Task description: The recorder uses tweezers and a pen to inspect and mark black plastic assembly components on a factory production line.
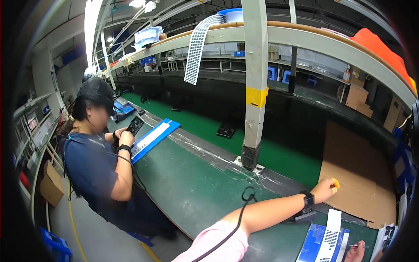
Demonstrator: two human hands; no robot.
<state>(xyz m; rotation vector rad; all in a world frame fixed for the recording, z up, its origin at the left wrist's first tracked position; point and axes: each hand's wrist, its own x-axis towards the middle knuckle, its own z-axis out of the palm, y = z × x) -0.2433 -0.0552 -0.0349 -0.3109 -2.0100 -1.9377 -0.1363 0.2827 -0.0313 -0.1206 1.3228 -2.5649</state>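
My left hand [324, 190] reaches out to the right, past the near edge of the bench, beside a cardboard sheet [358, 174]. Yellow finger cots cover its curled fingertips, and whatever they may hold is hidden. A black band with a cord circles that wrist, and a dark flat device [304, 217] shows partly under it. At the lower right, my right hand [355, 252] is closed on a thin, light, slender tool. Next to it a white label strip [330, 236] with rows of small dark labels lies over a blue board [310, 244].
A person in a dark shirt works at the left with a black circuit board [135, 125], near another blue board [155, 139]. A post [256, 87] stands between the bench [196, 174] and a green belt carrying black devices [226, 130]. A label strip [198, 48] hangs from the shelf.
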